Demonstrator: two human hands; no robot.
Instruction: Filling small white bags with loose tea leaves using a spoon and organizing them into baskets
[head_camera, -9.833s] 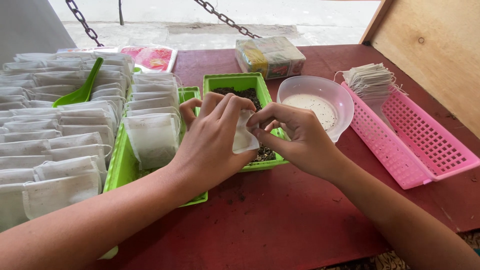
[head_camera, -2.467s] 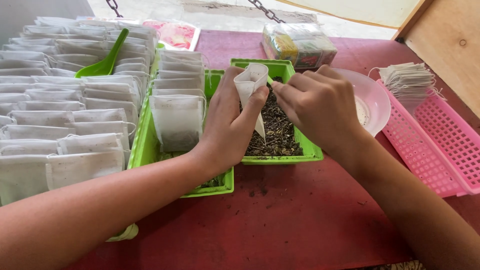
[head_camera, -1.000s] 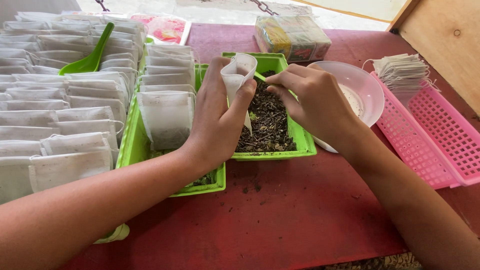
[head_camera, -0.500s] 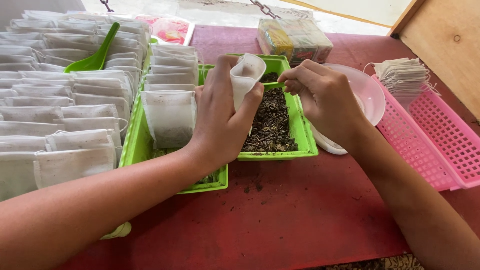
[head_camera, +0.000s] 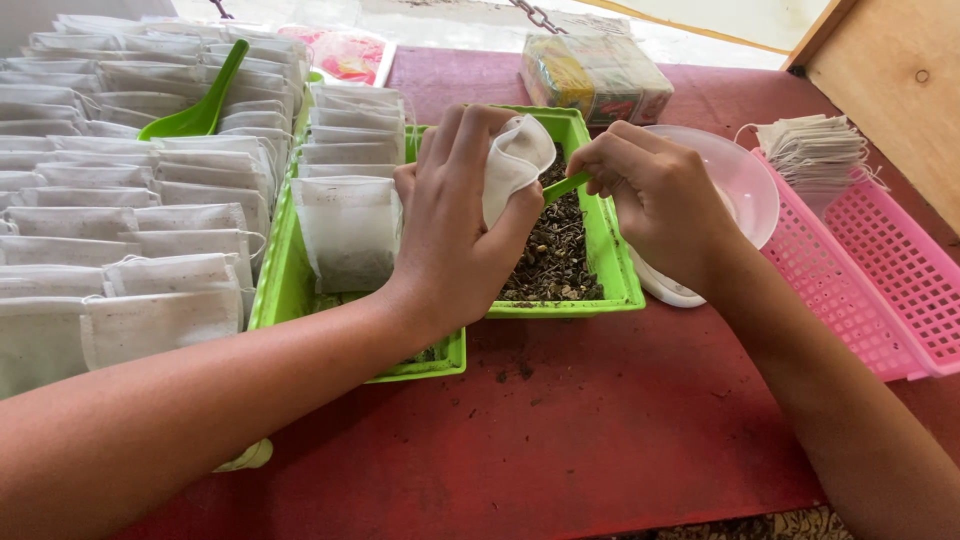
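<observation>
Bag (head_camera: 515, 165) now tilted toward spoon (head_camera: 566, 186); left hand (head_camera: 455, 225) grips bag, right hand (head_camera: 655, 200) pinches spoon. Filling step; next needs steady pour into mouth.

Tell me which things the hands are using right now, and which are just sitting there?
In use:
left hand holding a little white bag
right hand holding a small green scoop
green tray of dried leaves

Just sitting there:
rows of filled bags
big green scoop
pink basket
stack of empty bags
bowl
wrapped packet
</observation>
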